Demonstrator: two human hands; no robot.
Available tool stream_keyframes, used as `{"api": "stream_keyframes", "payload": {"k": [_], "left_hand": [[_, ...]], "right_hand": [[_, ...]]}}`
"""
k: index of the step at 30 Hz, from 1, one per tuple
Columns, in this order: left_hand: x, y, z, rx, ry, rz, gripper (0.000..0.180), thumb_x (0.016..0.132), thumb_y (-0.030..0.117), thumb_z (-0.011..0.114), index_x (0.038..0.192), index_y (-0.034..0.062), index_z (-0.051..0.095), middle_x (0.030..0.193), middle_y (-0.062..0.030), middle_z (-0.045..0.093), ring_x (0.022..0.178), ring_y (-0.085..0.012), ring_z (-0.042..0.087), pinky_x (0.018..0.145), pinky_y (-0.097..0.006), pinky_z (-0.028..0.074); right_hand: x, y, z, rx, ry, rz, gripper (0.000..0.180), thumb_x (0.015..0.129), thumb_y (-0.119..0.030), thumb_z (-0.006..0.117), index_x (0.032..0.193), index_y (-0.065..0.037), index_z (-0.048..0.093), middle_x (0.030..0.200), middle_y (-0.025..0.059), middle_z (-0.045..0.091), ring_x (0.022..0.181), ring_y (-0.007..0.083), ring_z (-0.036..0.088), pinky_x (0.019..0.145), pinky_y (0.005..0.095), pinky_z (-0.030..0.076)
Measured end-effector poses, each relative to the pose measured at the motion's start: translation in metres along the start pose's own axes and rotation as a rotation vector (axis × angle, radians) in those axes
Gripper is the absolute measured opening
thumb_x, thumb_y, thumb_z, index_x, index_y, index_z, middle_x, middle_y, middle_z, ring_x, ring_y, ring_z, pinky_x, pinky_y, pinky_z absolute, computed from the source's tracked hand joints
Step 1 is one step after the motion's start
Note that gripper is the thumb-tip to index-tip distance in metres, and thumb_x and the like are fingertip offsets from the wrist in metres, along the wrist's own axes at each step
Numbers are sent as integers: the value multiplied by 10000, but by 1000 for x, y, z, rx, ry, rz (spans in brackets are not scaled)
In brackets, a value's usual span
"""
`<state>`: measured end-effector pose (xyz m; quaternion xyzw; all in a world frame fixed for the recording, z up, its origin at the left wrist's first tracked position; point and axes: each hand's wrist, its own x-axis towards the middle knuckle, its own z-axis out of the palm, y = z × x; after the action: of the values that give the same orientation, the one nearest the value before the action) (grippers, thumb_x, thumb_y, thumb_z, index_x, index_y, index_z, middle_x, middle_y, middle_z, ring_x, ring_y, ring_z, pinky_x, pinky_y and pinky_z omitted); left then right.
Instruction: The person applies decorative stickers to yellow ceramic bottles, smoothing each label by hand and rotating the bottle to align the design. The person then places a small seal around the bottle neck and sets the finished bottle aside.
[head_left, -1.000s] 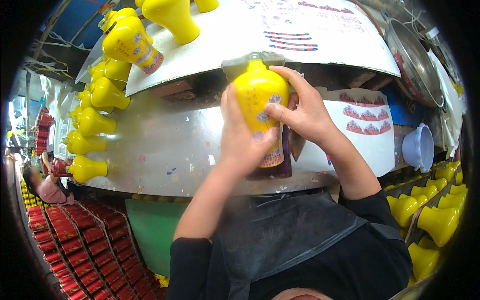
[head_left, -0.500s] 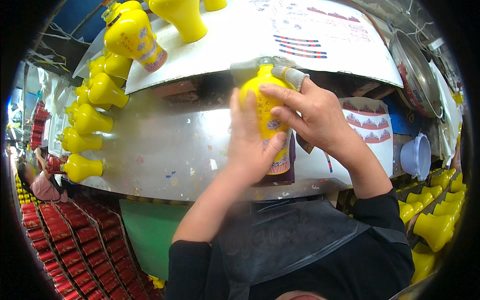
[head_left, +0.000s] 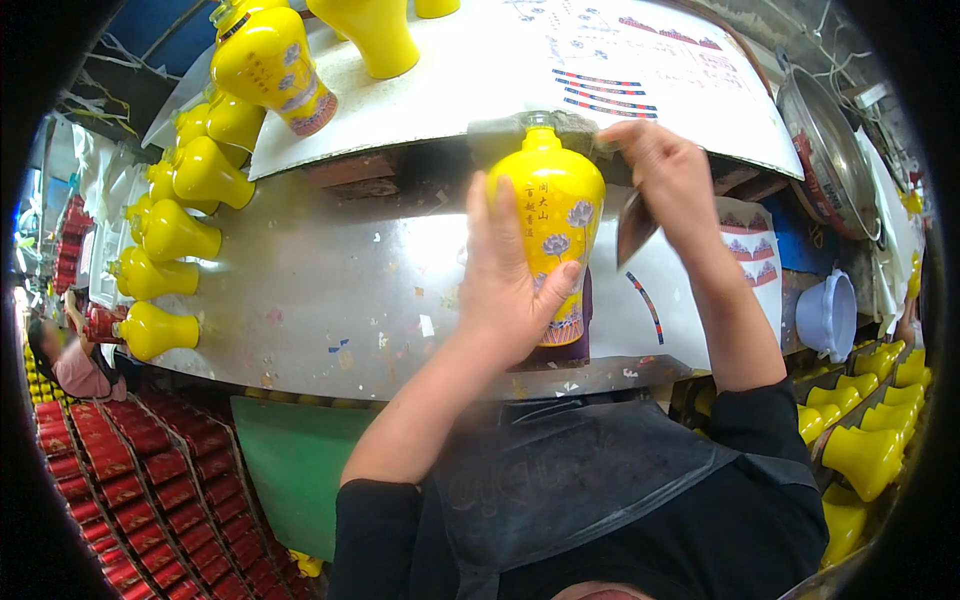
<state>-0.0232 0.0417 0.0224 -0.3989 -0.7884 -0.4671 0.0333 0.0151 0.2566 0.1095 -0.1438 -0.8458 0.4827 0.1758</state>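
1 yellow bottle [head_left: 562,188]: lay on the metal table [head_left: 300,290], neck far, base near, on a dark pad [head_left: 556,364], presumably for cushioning. Left hand [head_left: 508,275]: grasped its left side, thumb over the decorated face, likely against rolling. Right hand [head_left: 668,178]: curled round a dark blade [head_left: 634,228], seemingly, right of the neck; fingertips blurred. 4 strips [head_left: 604,92]: laid flat beyond, apparently within reach

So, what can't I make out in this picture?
All in the head view:
Part of the decorated yellow bottle's left side: hidden by the left hand.
The right hand's fingertips: blurred, so whether they pinch anything is unclear.
The brown blade's upper end: hidden by the right hand.
The plain yellow bottle's neck: cut off by the top edge.
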Motion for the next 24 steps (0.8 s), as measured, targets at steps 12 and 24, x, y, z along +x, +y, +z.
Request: {"api": "stream_keyframes", "payload": {"k": [12,24], "left_hand": [[4,9,-13,-97,-57,-134,1055,940,352,716,1636,-26,19,1654,-341,124,1550,-478,186,1255,-513,224],[30,23,-5,-1050,26,-558,587,1142,398,372,1633,133,189,1543,-121,442,1405,-259,474,1177,-429,400]], "right_hand": [[-10,-12,3,-619,172,-822,268,909,-91,736,1172,-107,693,817,51,601,688,183,620,600,316,521],[-68,15,2,-230,21,-854,282,771,8,828,1014,-82,715,983,123,748,901,280,744,781,386,613]]}}
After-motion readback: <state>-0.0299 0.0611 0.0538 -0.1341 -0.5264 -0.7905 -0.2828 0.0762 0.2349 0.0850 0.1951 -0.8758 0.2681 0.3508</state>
